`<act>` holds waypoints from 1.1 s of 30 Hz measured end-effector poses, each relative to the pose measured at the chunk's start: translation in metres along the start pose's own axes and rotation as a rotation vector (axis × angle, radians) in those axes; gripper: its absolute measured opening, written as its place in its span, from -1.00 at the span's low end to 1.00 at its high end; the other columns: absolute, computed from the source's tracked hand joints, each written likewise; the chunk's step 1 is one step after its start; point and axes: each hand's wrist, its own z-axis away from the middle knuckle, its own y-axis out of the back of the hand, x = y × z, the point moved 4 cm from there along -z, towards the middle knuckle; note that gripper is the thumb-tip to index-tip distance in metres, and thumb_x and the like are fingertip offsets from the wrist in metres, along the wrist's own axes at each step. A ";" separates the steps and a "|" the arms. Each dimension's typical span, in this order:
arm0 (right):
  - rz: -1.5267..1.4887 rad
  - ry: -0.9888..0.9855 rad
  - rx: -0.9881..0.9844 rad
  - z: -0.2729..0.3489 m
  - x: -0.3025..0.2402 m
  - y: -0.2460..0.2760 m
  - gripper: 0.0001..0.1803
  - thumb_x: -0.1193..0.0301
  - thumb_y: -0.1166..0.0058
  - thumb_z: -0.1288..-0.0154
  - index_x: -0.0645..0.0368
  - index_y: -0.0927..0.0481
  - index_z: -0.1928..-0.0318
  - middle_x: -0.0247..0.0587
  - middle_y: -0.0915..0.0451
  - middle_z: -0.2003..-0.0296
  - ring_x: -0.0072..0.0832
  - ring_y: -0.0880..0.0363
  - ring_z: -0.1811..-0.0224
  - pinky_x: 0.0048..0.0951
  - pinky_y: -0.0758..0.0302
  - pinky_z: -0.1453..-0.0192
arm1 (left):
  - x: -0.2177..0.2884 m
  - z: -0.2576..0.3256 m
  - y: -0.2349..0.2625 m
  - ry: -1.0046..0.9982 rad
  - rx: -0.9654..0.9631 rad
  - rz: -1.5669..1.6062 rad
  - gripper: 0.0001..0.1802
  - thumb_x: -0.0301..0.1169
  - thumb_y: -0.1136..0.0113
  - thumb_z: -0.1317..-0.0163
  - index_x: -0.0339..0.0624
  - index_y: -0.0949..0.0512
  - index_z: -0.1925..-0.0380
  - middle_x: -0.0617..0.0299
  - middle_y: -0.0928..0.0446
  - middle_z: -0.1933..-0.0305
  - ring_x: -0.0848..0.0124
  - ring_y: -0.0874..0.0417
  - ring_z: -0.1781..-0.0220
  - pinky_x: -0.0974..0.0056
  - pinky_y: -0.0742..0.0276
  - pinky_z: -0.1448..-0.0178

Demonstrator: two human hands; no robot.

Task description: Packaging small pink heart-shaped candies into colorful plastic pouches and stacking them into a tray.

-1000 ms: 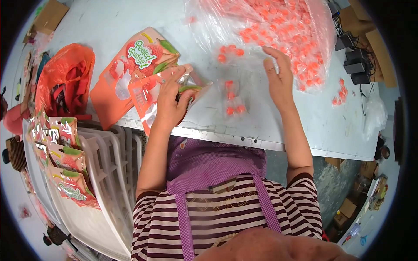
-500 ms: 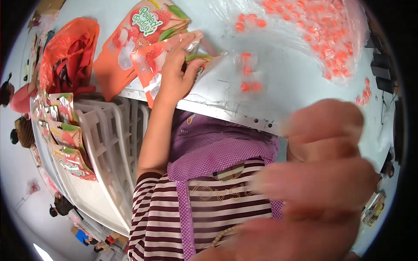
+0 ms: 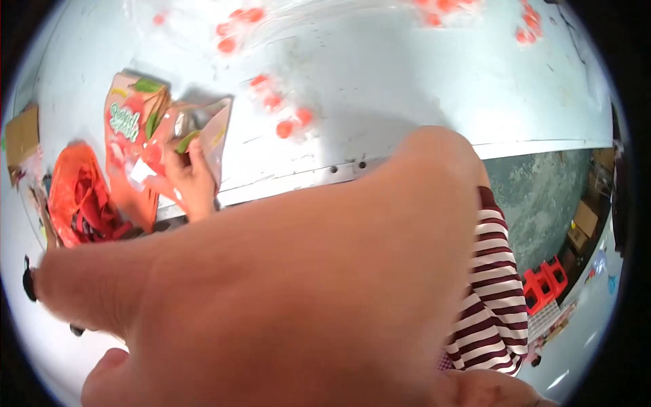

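My left hand point(image 3: 194, 182) is closed on an open pink-and-peach pouch point(image 3: 157, 178) with green leaf shapes, thumb at its mouth, where a silvery lining shows. Under and beside it lies a stack of similar printed pouches point(image 3: 124, 150) at the table's near edge. My right hand point(image 3: 271, 319) looms very close and blurred across the lower half, its forearm bent back from the elbow. How its fingers are held, and whether anything is in them, I cannot make out. Several wrapped red-orange candies point(image 3: 285, 129) lie right of the pouch.
A red plastic bag point(image 3: 76, 193) stands left of the pouches. More candies point(image 3: 226, 45) and clear plastic film lie farther back on the pale table point(image 3: 380, 81). Red stools point(image 3: 542, 285) and cardboard boxes point(image 3: 584, 218) are off to the right, beyond the table edge.
The view has swung right, so the pouches appear farther left and lower. My right hand has come across, covering the lower half. My left hand keeps hold of the open pouch.
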 end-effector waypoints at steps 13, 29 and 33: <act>0.479 -0.258 -0.316 0.057 0.145 0.037 -0.77 0.44 0.08 -0.22 0.20 -0.58 0.17 -0.17 -0.57 0.17 -0.20 -0.50 0.10 -0.30 -0.42 -0.03 | 0.011 0.002 -0.005 -0.027 -0.003 -0.040 -0.87 -0.45 -0.16 -0.22 -0.28 -0.44 0.35 0.24 -0.39 0.39 0.49 -0.40 0.37 0.40 -0.37 0.30; 0.903 -0.778 -0.665 0.114 0.185 0.022 -0.61 0.20 -0.13 -0.16 0.06 -0.54 0.02 -0.16 -0.51 0.10 -0.22 -0.41 0.01 -0.28 -0.44 -0.02 | 0.010 -0.011 -0.015 -0.172 -0.045 -0.036 -0.74 -0.51 -0.29 -0.04 -0.31 -0.40 0.34 -0.01 -0.44 -0.17 -0.01 -0.40 -0.21 0.08 -0.29 -0.24; 0.687 -0.803 -0.571 0.111 0.161 0.026 -0.59 0.29 -0.08 -0.23 0.10 -0.49 -0.08 -0.17 -0.50 0.01 -0.30 -0.44 -0.03 -0.37 -0.45 -0.05 | 0.009 -0.008 -0.015 -0.251 -0.025 -0.093 -0.73 -0.48 -0.30 -0.04 -0.29 -0.38 0.39 -0.03 -0.43 -0.18 -0.03 -0.40 -0.21 0.07 -0.31 -0.21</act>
